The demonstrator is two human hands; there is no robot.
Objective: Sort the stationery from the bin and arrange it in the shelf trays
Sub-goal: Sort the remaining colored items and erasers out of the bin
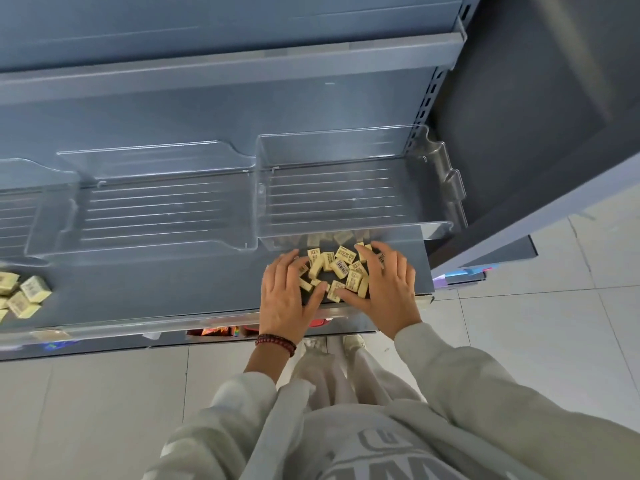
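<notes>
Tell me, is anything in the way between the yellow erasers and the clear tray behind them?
Yes: the low front wall of the clear tray stands between the erasers and its floor, so they likely must go over it. Nothing separates the hands from the pile; left hand and right hand both touch it.

Glossy clear plastic trays [346, 188], matt metal shelf [173, 282]

1. Erasers [341, 268] just in front of the clear tray [346, 188]: wrapper print too small to read; some blur behind its front wall.
2. Far left of that tray, a second eraser pile [24, 296] is cut off at the view's edge.
3. Below the tray, coloured packs [218, 330] lie mostly hidden by the shelf [173, 289].
</notes>
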